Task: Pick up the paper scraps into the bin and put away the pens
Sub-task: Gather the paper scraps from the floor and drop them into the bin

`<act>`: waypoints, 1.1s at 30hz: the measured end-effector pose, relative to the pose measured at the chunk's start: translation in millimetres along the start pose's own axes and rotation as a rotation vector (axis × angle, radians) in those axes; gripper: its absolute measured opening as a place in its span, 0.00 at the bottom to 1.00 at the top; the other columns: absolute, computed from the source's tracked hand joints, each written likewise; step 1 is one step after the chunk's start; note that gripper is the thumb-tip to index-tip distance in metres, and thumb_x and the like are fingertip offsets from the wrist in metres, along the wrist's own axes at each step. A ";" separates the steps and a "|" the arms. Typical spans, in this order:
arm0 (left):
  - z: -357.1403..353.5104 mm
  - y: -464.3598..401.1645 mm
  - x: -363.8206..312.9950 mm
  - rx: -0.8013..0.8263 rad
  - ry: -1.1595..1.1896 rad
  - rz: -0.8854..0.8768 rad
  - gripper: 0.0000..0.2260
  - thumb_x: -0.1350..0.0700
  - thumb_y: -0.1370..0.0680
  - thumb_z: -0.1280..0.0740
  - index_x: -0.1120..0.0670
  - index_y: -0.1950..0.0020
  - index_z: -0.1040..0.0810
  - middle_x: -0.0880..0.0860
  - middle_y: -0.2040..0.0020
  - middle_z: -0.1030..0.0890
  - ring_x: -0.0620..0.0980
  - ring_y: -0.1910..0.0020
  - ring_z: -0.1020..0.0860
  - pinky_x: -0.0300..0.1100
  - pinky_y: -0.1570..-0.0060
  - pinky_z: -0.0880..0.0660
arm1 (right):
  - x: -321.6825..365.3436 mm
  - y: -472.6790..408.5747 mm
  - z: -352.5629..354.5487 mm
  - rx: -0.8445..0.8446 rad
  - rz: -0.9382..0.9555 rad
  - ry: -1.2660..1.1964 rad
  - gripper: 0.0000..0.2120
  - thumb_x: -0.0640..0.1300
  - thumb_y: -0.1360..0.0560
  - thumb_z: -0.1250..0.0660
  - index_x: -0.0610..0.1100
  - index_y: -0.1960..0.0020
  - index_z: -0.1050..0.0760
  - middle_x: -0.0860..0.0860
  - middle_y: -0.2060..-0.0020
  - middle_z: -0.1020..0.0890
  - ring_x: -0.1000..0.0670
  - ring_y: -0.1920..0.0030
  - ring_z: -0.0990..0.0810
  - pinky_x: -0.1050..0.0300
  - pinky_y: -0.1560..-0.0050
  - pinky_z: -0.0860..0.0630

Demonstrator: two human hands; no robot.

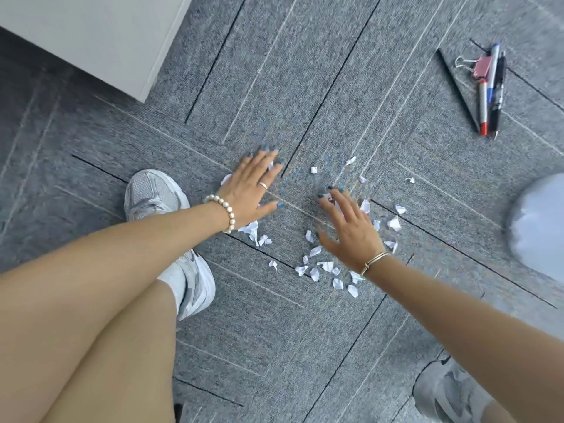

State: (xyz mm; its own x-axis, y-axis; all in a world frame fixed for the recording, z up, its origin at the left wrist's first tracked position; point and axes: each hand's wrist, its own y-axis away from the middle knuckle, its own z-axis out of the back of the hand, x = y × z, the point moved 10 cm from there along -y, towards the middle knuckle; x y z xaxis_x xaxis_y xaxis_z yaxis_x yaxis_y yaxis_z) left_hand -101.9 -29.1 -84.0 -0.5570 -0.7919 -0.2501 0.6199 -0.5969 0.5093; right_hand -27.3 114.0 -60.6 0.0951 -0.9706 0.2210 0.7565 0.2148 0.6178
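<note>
Grey carpet tiles [305, 87] with thin dark and pale lines cover the floor where the person crouches, a white cabinet edge at the upper left.

Both hands lie low over the carpet, palms down, fingers spread and straight, holding nothing. The left hand [253, 187] rests flat with torn bits of paper showing under its fingertips and beside its wrist. The right hand [351, 227] is blurred; it hovers or brushes over the middle of the litter, and whether it touches the carpet cannot be told.

The paper scraps [323, 267] lie between and around the two hands, thickest just behind the right hand towards the person, with a few strays beyond its fingertips. Judging by the spread palms, the coming move is a sweep inward, herding the scraps into one heap between the hands.

Further out, the pens [488, 87] lie well apart at the upper right, side by side, their long axes running roughly away from the person, a pink binder clip [482, 67] at their far end. The right hand is nearer them. A pale, blurred rounded shape [540, 227] at the right edge may be the bin.
</note>
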 end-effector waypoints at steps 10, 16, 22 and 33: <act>-17.0 2.9 -17.5 0.153 -0.128 -0.144 0.45 0.30 0.31 0.47 0.53 0.29 0.69 0.54 0.29 0.70 0.51 0.31 0.70 0.48 0.33 0.67 | -38.8 -26.9 13.7 -0.029 -0.192 0.098 0.49 0.64 0.34 0.36 0.47 0.26 0.60 0.45 0.26 0.58 0.44 0.27 0.61 0.51 0.32 0.59; -14.4 1.8 -16.7 0.180 -0.177 -0.149 0.50 0.30 0.33 0.41 0.53 0.30 0.71 0.55 0.30 0.71 0.51 0.32 0.71 0.47 0.35 0.69 | -36.7 -27.3 15.4 -0.003 -0.220 0.094 0.49 0.63 0.33 0.35 0.46 0.26 0.60 0.45 0.26 0.58 0.44 0.27 0.61 0.50 0.32 0.57; -12.3 2.5 -18.5 0.186 -0.192 -0.128 0.50 0.32 0.32 0.39 0.53 0.31 0.72 0.54 0.30 0.72 0.50 0.34 0.72 0.46 0.36 0.70 | -34.8 -28.5 15.6 -0.018 -0.196 0.070 0.50 0.63 0.34 0.33 0.45 0.26 0.58 0.44 0.26 0.57 0.42 0.27 0.61 0.49 0.31 0.56; -1.1 0.4 -20.6 0.133 -0.069 -0.157 0.39 0.37 0.27 0.43 0.50 0.27 0.61 0.51 0.27 0.64 0.48 0.29 0.64 0.44 0.32 0.64 | -40.6 -27.2 15.7 -0.093 -0.179 -0.021 0.49 0.61 0.34 0.31 0.47 0.26 0.56 0.47 0.26 0.56 0.45 0.27 0.59 0.50 0.30 0.54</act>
State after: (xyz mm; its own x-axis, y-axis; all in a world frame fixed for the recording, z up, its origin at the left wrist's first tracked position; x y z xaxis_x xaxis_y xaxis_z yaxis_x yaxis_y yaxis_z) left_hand -89.6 -13.2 -79.6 -0.6806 -0.6769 -0.2804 0.4464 -0.6865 0.5739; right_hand -61.9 149.3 -74.4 -0.0588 -0.9897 0.1302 0.8164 0.0274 0.5768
